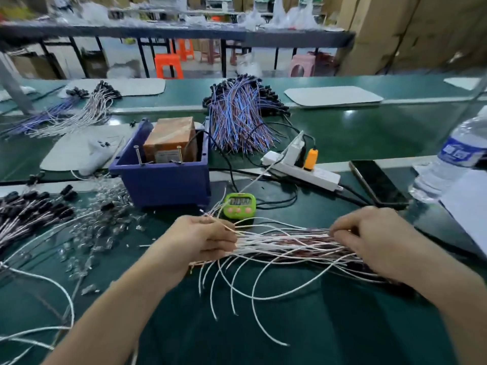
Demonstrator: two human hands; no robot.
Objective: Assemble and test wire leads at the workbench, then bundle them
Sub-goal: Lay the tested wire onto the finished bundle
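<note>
A loose bundle of white and red wire leads (287, 243) lies across the green bench in front of me. My left hand (203, 239) is closed around the bundle's left end, where bare tips stick out past my fingers. My right hand (374, 241) pinches the bundle further right and covers its far end. Several white leads (237, 285) curl loose below the bundle. Behind my hands stands a blue box (163, 177) holding a brown transformer block (171, 139), with two metal pins upright at its front.
A green timer (239, 205) sits just behind the bundle. A white power strip (303, 169), a black phone (376, 183) and a water bottle (453, 156) lie to the right. A blue-and-red lead pile (237, 114) is behind; finished leads (31, 209) and clear small parts (105, 225) lie left.
</note>
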